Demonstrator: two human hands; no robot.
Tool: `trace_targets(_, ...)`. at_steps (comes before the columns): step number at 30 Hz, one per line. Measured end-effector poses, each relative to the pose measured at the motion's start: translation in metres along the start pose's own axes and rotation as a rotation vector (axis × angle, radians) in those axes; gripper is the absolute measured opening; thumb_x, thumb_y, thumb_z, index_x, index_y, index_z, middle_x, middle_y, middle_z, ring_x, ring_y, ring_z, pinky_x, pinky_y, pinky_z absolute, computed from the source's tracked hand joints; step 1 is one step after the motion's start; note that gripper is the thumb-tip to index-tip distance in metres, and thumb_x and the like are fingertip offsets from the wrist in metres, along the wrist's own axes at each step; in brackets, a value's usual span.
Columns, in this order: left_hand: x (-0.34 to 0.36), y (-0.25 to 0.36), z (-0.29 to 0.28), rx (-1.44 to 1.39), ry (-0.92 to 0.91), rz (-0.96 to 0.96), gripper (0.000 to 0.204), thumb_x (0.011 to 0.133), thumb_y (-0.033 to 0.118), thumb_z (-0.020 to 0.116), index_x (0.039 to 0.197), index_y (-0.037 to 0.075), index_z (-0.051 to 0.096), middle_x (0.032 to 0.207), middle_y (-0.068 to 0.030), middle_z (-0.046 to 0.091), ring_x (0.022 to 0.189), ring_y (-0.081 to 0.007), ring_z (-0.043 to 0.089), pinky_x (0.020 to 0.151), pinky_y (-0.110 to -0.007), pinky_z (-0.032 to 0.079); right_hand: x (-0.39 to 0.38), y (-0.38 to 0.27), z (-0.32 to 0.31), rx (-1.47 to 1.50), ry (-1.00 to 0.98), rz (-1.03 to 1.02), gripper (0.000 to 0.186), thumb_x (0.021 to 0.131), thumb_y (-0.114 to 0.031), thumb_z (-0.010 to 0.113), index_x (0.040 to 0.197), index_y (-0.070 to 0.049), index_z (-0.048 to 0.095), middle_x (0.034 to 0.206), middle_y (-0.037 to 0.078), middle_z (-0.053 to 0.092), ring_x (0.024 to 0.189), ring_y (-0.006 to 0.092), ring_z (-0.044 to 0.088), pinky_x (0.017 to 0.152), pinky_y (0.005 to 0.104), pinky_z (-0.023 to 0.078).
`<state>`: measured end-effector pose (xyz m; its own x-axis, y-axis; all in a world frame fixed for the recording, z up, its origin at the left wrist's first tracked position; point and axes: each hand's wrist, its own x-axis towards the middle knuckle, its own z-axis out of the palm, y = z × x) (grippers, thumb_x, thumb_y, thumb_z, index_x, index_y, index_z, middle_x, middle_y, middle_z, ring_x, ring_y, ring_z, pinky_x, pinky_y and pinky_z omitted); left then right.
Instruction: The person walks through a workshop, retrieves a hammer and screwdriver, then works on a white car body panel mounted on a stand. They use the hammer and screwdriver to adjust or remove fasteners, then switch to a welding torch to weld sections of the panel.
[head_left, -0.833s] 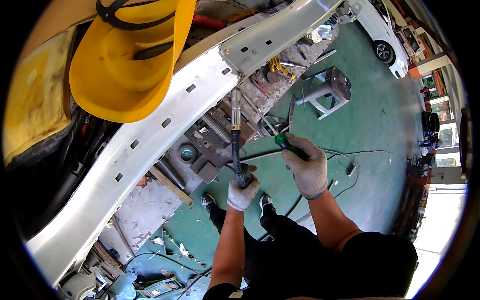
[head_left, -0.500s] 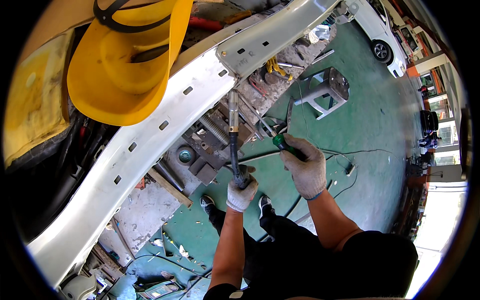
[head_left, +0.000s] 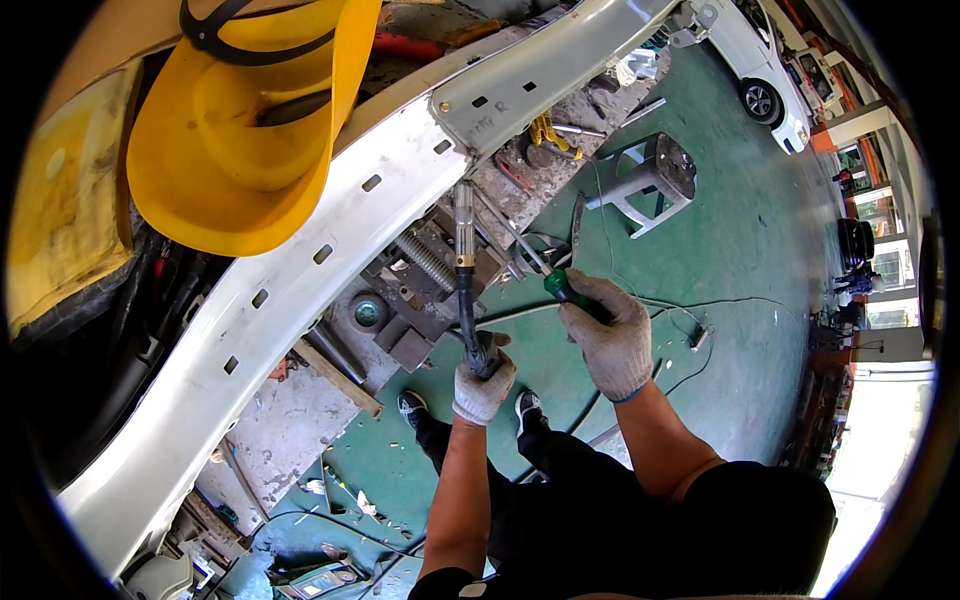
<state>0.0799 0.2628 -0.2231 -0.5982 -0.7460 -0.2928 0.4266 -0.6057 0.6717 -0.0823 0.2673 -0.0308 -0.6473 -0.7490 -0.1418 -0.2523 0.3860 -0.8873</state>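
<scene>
My left hand (head_left: pixel 484 388), in a white knit glove, is closed round the black handle of a welding torch (head_left: pixel 466 290). The torch points up and away from me, its metal nozzle close to the lower edge of a long silver-white metal beam (head_left: pixel 300 275). In my gloved right hand (head_left: pixel 612 335) is a screwdriver (head_left: pixel 555 283) with a green and black handle. Its thin shaft slants up and left toward the torch nozzle and the beam's edge. Whether either tip touches the beam I cannot tell.
A yellow hard hat (head_left: pixel 235 140) lies beyond the beam. Below it, a worn workbench (head_left: pixel 285 435) carries a vise (head_left: pixel 425 300), a wooden strip (head_left: pixel 340 380) and yellow-handled pliers (head_left: pixel 550 135). A grey stool (head_left: pixel 660 170) stands on the green floor, where cables (head_left: pixel 740 302) run. A white car (head_left: pixel 750 60) is parked farther off.
The beam, hat and bench sit slightly farther left in the picture. Both hands keep nearly the same place and hold the same tools.
</scene>
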Motion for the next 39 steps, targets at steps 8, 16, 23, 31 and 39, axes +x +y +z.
trace_targets(8, 0.003, -0.005, 0.002, -0.038, 0.001, 0.007, 0.038, 0.091, -0.01, 0.064, 0.128, -0.002, 0.06, 0.077, 0.0012, 0.059, 0.058, -0.008, 0.053, 0.054, -0.025, 0.038, 0.0, -0.001, 0.002, -0.008, 0.012, -0.018, 0.04, 0.092, -0.004, 0.076, 0.131, 0.005, 0.073, 0.107, 0.007, 0.074, 0.077, 0.0099, 0.065, 0.068, 0.0262, 0.054)
trace_targets(16, 0.004, -0.011, 0.003, -0.062, 0.042, 0.034, 0.035, 0.09, -0.008, 0.067, 0.123, 0.0, 0.063, 0.08, 0.0011, 0.06, 0.062, -0.0077, 0.054, 0.056, -0.025, 0.04, -0.001, -0.012, 0.002, -0.054, 0.019, 0.07, 0.039, 0.092, -0.008, 0.078, 0.129, 0.002, 0.076, 0.113, 0.009, 0.076, 0.097, 0.0121, 0.07, 0.086, 0.0273, 0.056)
trace_targets(23, 0.004, -0.017, 0.002, -0.021, 0.073, 0.04, 0.044, 0.09, -0.009, 0.067, 0.132, 0.001, 0.062, 0.085, 0.0002, 0.063, 0.064, -0.0088, 0.057, 0.057, -0.026, 0.043, -0.002, -0.015, 0.003, 0.059, 0.018, 0.117, 0.04, 0.091, -0.008, 0.077, 0.131, 0.0, 0.076, 0.112, 0.007, 0.076, 0.099, 0.0108, 0.069, 0.089, 0.0267, 0.056)
trace_targets(31, -0.03, -0.027, 0.02, -0.013, 0.143, 0.039, 0.068, 0.089, -0.012, 0.059, 0.155, -0.002, 0.047, 0.074, -0.0017, 0.059, 0.054, -0.0114, 0.053, 0.051, -0.027, 0.042, 0.002, -0.006, -0.007, -0.016, 0.003, -0.017, 0.038, 0.09, -0.014, 0.077, 0.126, 0.001, 0.077, 0.112, 0.013, 0.078, 0.095, 0.0173, 0.073, 0.087, 0.0299, 0.057)
trace_targets(39, -0.126, -0.032, 0.039, 0.086, 0.339, -0.014, 0.064, 0.088, -0.007, 0.064, 0.15, -0.005, 0.048, 0.077, -0.0056, 0.059, 0.052, -0.0167, 0.054, 0.048, -0.031, 0.045, 0.012, 0.008, -0.013, -0.104, -0.031, -0.195, 0.038, 0.092, -0.016, 0.078, 0.127, -0.002, 0.077, 0.112, 0.013, 0.079, 0.097, 0.0149, 0.073, 0.089, 0.0297, 0.057)
